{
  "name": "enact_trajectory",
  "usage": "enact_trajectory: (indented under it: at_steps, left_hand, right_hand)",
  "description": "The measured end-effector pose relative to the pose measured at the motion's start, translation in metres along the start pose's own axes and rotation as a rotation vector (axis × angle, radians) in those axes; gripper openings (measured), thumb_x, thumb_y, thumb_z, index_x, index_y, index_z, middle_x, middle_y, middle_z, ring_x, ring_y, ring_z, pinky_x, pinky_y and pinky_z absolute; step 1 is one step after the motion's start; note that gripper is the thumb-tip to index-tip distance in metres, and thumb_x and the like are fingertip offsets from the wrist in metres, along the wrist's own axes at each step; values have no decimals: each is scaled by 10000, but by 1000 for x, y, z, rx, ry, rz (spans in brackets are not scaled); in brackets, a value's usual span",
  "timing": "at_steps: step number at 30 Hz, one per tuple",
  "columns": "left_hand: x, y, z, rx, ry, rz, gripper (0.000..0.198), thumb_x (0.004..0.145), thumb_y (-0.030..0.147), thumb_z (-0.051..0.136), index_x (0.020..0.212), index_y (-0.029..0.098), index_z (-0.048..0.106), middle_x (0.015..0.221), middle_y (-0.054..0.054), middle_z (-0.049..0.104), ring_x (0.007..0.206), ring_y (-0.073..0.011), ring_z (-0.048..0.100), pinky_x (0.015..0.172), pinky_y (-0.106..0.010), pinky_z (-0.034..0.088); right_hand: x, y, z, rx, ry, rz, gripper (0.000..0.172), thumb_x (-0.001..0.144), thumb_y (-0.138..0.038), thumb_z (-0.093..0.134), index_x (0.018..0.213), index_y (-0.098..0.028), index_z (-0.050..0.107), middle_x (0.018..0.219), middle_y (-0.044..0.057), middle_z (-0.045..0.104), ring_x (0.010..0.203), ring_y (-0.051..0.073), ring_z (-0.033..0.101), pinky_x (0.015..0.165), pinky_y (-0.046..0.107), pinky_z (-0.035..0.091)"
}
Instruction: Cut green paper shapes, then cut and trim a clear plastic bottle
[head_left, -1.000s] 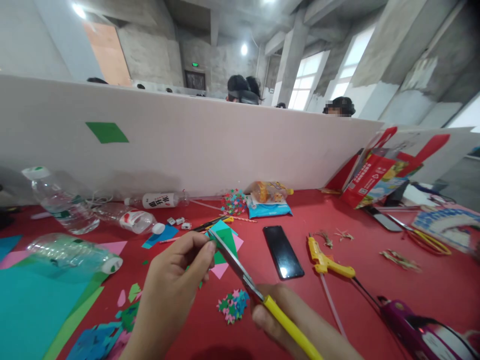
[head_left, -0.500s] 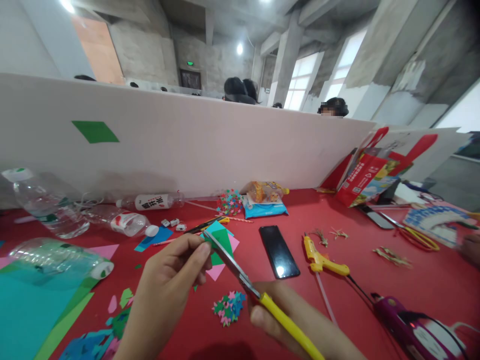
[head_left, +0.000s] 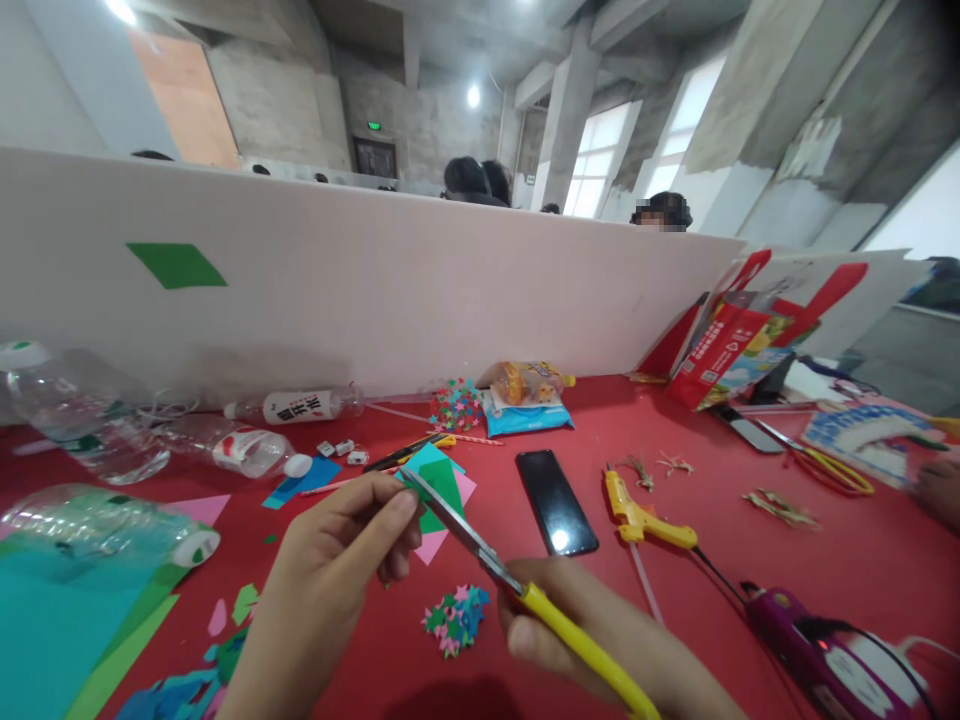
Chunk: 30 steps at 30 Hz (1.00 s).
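Observation:
My left hand [head_left: 337, 560] pinches a small piece of green paper [head_left: 417, 487] between thumb and forefinger, mostly hidden by the fingertips. In my right hand [head_left: 570, 620] are scissors [head_left: 469, 535] with yellow handles. Their blades look nearly closed and point up-left, the tips right at the left fingertips and the paper. Behind the blades, green [head_left: 442, 480], light blue and pink paper squares lie stacked on the red table [head_left: 525, 660]. Below the hands sits a small pile of coloured paper stars [head_left: 454, 618].
A black phone [head_left: 556, 503], a yellow glue gun [head_left: 637, 515] and a purple power strip [head_left: 802, 650] lie to the right. Plastic bottles [head_left: 105, 525] and paper sheets [head_left: 52, 630] occupy the left. A white partition [head_left: 375, 290] stands behind. Another person's hand [head_left: 937, 490] shows at the right edge.
The view has shifted slightly, so most things sit a little further left. Both hands keep nearly the same pose, with the scissors' tips still at the left fingertips.

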<state>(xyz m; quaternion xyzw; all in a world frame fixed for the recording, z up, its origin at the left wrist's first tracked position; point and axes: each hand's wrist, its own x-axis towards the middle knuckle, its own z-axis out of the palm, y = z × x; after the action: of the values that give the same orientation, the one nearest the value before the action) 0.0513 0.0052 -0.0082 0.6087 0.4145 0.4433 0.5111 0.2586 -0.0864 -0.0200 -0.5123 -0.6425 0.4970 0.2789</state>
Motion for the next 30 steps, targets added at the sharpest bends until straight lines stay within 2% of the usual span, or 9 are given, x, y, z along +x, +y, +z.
enact_trajectory:
  at_steps: [6,14,16,20,22,27,30]
  left_hand:
    - [-2,-1,1,-163,-72,-77,238,848,345,652,668,193,623,593,26,603,499,-101,533,488,-207,423]
    - [-2,3,0,-114,-103,-61,250,840,344,643,641,193,646,581,18,607,491,-106,541,486,-215,416]
    - [-3,5,1,-49,-78,-26,240,829,344,641,639,196,640,562,29,582,483,-102,528,483,-210,414]
    - [-7,11,7,103,73,27,212,798,330,633,630,203,614,540,52,531,480,-91,492,490,-201,398]
    - [-8,13,8,136,113,38,201,795,330,617,637,205,615,548,56,531,484,-91,493,496,-201,401]
    - [-4,10,2,166,37,50,179,780,344,619,668,204,626,550,54,547,468,-96,508,465,-196,420]
    - [-2,8,1,173,50,60,187,789,350,611,671,205,621,535,56,539,464,-92,505,459,-184,423]
  right_hand:
    - [1,7,0,-7,1,-12,637,810,-832,430,787,-196,440,724,-30,393,664,127,341,534,242,280]
    - [4,4,-3,-11,-8,-31,674,776,-870,422,747,-197,413,698,-39,359,619,111,315,516,241,261]
    - [3,4,-3,-20,-14,-26,677,774,-875,412,741,-198,411,685,-44,347,604,108,305,511,243,250]
    - [0,4,-4,-75,43,-4,688,776,-884,386,734,-198,419,707,-27,364,648,128,318,543,255,264]
    - [-1,5,-4,-85,36,15,683,789,-879,366,743,-200,424,724,-21,374,649,129,321,540,254,263]
    - [1,5,-3,-64,-11,4,668,809,-866,353,754,-204,415,685,-42,364,584,102,312,489,231,251]
    - [2,6,-1,-48,-7,-14,656,818,-857,353,745,-207,409,673,-44,364,569,97,315,473,222,267]
